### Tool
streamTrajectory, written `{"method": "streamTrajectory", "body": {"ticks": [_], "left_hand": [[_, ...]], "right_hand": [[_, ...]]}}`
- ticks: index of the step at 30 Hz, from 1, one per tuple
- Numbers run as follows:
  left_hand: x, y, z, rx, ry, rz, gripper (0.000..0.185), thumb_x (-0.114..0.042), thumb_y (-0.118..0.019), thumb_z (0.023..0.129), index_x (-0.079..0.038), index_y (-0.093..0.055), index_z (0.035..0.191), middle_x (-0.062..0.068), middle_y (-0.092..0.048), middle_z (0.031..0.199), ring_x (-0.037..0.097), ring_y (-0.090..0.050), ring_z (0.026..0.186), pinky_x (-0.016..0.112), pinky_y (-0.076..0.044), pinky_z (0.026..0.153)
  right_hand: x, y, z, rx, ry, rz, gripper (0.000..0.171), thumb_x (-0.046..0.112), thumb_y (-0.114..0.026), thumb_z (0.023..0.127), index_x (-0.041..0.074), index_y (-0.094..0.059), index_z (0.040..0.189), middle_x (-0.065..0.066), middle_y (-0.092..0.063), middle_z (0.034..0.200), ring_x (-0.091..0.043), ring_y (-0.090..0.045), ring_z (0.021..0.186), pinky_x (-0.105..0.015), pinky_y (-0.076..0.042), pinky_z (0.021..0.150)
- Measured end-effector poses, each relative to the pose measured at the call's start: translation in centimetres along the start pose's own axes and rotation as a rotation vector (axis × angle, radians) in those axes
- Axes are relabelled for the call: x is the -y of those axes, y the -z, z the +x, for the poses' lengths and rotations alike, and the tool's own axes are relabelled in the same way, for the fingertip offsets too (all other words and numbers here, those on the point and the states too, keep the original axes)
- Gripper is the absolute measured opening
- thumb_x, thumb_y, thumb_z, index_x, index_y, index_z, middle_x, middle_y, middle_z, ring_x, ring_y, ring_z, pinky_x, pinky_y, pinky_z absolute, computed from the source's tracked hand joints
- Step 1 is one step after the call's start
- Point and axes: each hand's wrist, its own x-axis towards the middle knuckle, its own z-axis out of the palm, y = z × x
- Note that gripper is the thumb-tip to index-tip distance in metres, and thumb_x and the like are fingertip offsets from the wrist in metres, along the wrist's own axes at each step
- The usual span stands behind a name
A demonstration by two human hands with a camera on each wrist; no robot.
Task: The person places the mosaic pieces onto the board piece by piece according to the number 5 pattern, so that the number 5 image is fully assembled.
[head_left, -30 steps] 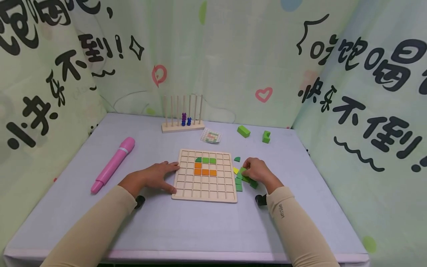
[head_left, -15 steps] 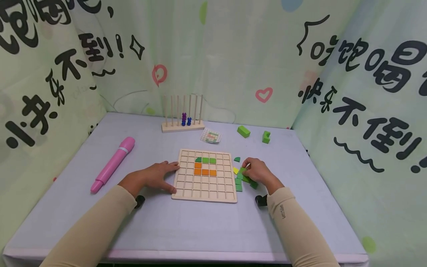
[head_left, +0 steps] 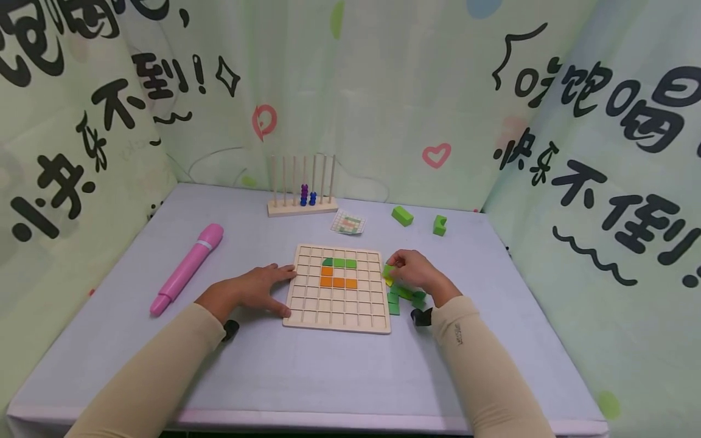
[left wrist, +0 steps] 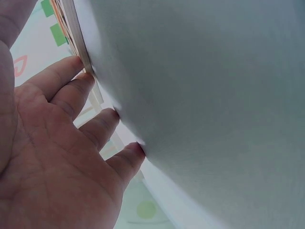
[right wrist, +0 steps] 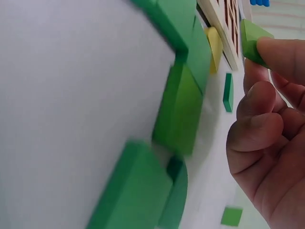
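Holding green tile (head_left: 388, 270) beside grid board (head_left: 336, 310)

I read black Chinese characters "不倒!!" on the printed backdrop (head_left: 164, 79), small sleeve (head_left: 457, 334) logo, possibly "Let's Slim"

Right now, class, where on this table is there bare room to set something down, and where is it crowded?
Bare cloth lies between the pink marker pen and the wooden grid board, behind the left hand, and along the near edge in front of the board. It is crowded right of the board: green and yellow tiles lie there, where the right hand pinches a light green tile.
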Motion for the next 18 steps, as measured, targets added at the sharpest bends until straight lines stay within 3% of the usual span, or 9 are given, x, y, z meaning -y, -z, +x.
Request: {"method": "streamTrajectory", "body": {"ticks": [12,18], "left_hand": [[0.4,0.0,0.1,0.0,-0.015,-0.003,0.101,-0.053,-0.086,0.08,-0.017,-0.039,0.162,0.002,-0.028,0.172,0.043,-0.018,0.159,0.065,-0.024,0.124],[0.4,0.0,0.1,0.003,-0.024,-0.004,0.099,-0.053,-0.085,0.081,-0.017,-0.04,0.161,0.001,-0.027,0.172,0.044,-0.017,0.159,0.064,-0.02,0.125]], "right_hand": [[3.1,-2.6,2.7,-0.012,0.086,-0.004,0.012,0.011,-0.062,0.099,0.007,-0.064,0.11,-0.009,-0.061,0.102,-0.024,-0.054,0.093,-0.034,-0.046,0.079],[3.8,-3.0,3.5,-0.023,0.076,-0.04,0.011,0.011,-0.061,0.1,0.007,-0.063,0.11,-0.011,-0.061,0.104,-0.024,-0.054,0.093,-0.034,-0.048,0.076]]}}
